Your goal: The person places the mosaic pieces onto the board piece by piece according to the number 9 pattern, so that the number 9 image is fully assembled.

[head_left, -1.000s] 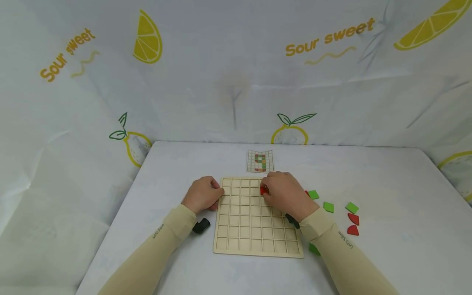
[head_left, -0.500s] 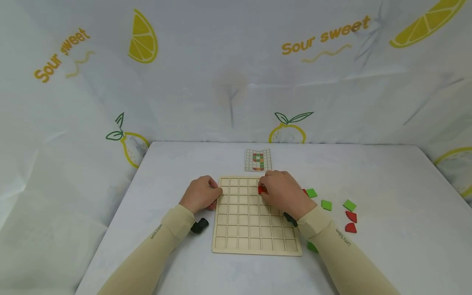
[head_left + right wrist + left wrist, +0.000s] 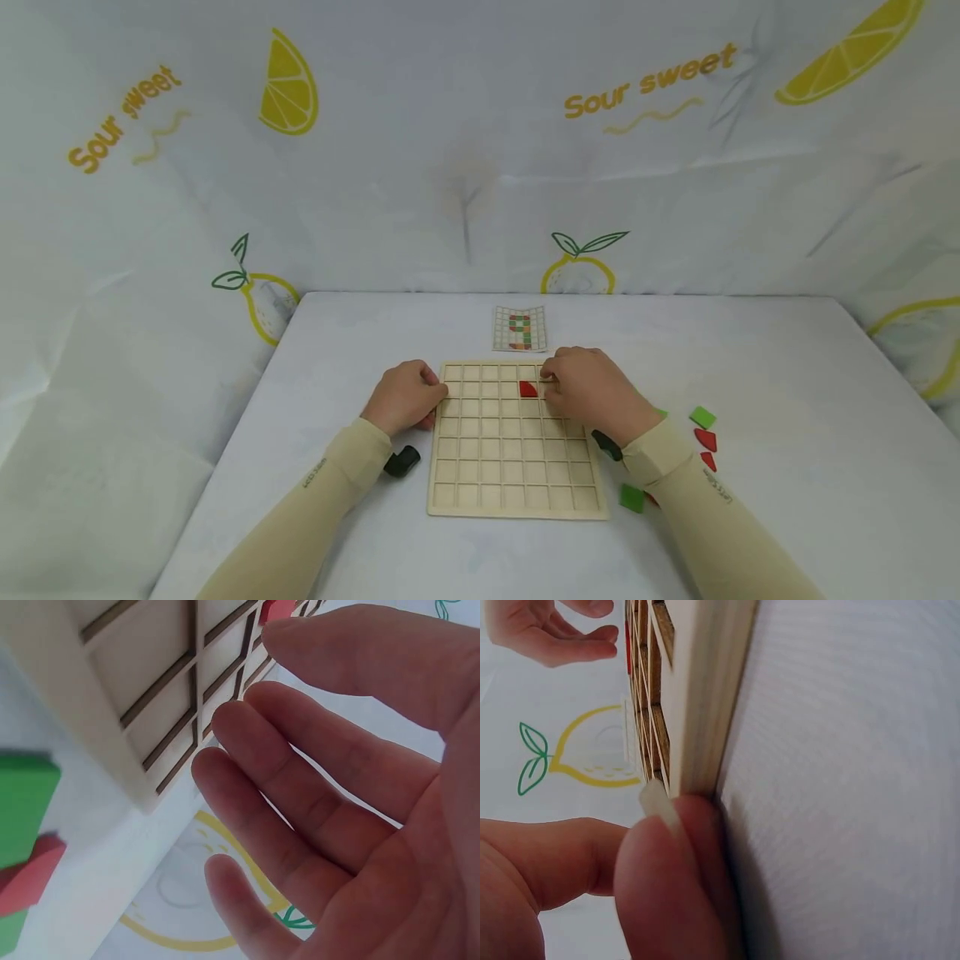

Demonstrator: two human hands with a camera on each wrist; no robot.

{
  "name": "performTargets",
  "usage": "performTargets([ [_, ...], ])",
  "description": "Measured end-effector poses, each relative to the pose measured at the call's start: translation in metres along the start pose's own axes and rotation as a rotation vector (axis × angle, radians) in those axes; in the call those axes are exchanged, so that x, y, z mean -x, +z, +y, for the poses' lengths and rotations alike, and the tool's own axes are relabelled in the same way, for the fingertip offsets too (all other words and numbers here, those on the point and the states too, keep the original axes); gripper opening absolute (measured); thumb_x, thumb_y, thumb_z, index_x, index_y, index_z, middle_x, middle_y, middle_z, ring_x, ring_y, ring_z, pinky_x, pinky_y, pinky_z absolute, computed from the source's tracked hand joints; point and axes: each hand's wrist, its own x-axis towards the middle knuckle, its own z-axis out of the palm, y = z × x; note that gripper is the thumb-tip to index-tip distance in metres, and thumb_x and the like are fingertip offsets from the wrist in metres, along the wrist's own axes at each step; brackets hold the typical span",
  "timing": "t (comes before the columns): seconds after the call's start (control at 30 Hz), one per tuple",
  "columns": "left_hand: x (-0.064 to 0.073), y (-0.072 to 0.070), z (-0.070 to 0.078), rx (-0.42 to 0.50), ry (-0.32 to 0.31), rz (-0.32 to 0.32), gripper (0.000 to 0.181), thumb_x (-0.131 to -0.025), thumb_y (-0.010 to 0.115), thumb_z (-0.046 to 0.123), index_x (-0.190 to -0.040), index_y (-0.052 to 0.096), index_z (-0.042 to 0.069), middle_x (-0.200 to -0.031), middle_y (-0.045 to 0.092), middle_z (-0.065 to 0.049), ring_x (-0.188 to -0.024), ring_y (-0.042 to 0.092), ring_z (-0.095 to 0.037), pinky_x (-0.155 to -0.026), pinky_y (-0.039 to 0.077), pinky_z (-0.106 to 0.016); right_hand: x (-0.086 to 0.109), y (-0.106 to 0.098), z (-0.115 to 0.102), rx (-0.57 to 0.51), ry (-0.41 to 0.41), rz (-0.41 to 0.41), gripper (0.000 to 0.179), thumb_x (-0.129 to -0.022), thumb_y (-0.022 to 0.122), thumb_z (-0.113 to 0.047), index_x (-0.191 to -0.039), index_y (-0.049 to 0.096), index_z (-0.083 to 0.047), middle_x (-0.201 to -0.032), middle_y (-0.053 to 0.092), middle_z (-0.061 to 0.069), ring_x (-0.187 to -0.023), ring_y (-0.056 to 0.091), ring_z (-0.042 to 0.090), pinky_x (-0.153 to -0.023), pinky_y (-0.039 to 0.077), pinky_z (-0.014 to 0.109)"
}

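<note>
A pale wooden grid board [image 3: 501, 450] lies on the white table. One red quarter-round tile [image 3: 528, 389] sits in a cell of its second row from the top. My left hand [image 3: 403, 397] holds the board's left edge. In the left wrist view its thumb [image 3: 660, 862] and a fingertip meet at that edge. My right hand [image 3: 596, 390] hovers at the board's upper right, just beside the red tile. Its fingers [image 3: 300, 802] are loosely bent with nothing between them, as the right wrist view shows.
Behind the board lies a pattern card [image 3: 519, 329] with a coloured figure on a grid. Right of the board are loose tiles, among them a green square [image 3: 702, 417], a red quarter-round [image 3: 706, 440] and another green square [image 3: 632, 498]. The right forearm covers part of them.
My right hand has let go of the red tile, which stays in its cell, and has shifted slightly right. The left hand keeps its place on the board's edge.
</note>
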Motion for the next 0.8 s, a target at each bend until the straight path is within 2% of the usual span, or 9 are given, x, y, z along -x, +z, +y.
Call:
performTargets([
  [0.17, -0.002, 0.001, -0.004, 0.001, -0.003, -0.001, 0.017, -0.101, 0.066, 0.024, -0.104, 0.066, 0.008, -0.070, 0.073, -0.006, -0.057, 0.071, -0.016, -0.059, 0.054, -0.027, -0.003, 0.001, -0.001, -0.017, -0.014, -0.018, 0.018, -0.094, 0.076, -0.010, -0.111, 0.082, -0.007, -0.105, 0.078, 0.005, -0.098, 0.075, 0.024, -0.098, 0.059, 0.051],
  [0.33, -0.003, 0.004, -0.005, 0.014, 0.005, -0.003, 0.016, -0.101, 0.066, 0.025, -0.104, 0.067, 0.008, -0.071, 0.073, -0.006, -0.057, 0.071, -0.016, -0.059, 0.056, -0.028, -0.007, 0.005, -0.006, -0.013, -0.067, -0.014, 0.017, -0.095, 0.075, -0.009, -0.109, 0.082, -0.007, -0.103, 0.078, 0.006, -0.092, 0.073, 0.021, -0.089, 0.061, 0.042],
  [0.6, -0.003, 0.005, 0.000, 0.007, 0.015, -0.006, 0.016, -0.102, 0.067, 0.026, -0.103, 0.067, 0.010, -0.070, 0.073, -0.005, -0.057, 0.071, -0.016, -0.060, 0.054, -0.027, -0.009, 0.009, -0.008, -0.008, -0.071, -0.022, 0.009, -0.093, 0.077, -0.011, -0.099, 0.082, -0.009, -0.090, 0.072, 0.000, -0.076, 0.059, 0.012, -0.080, 0.055, 0.037],
  [0.8, -0.001, 0.001, 0.000, -0.003, 0.007, 0.005, 0.015, -0.101, 0.066, 0.025, -0.103, 0.067, 0.010, -0.068, 0.072, -0.005, -0.057, 0.071, -0.016, -0.060, 0.053, -0.027, -0.010, 0.008, -0.013, 0.006, -0.091, -0.017, 0.003, -0.094, 0.077, -0.012, -0.094, 0.080, -0.011, -0.086, 0.069, -0.001, -0.075, 0.057, 0.013, -0.090, 0.057, 0.045],
])
